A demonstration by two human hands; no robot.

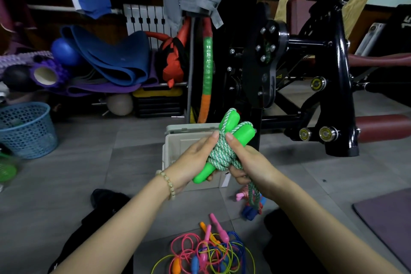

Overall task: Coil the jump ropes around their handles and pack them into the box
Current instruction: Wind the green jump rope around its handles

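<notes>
A green jump rope [221,153] with two bright green handles is held up in front of me, its green-and-white cord wound several times around the handles. My left hand [192,159] grips the handles from the left, thumb on the coil. My right hand [246,162] holds the coil from the right and pinches the loose cord end, which hangs down below it. Right behind my hands on the floor stands the open beige box [178,140]. A tangle of thin pink, yellow and blue jump ropes [209,251] lies near my knees.
A blue and red rope bundle [253,207] lies on the floor below my right hand. A black exercise machine [311,73] stands behind the box. A blue mesh basket [26,129] sits at the left, a dark mat [387,224] at the right.
</notes>
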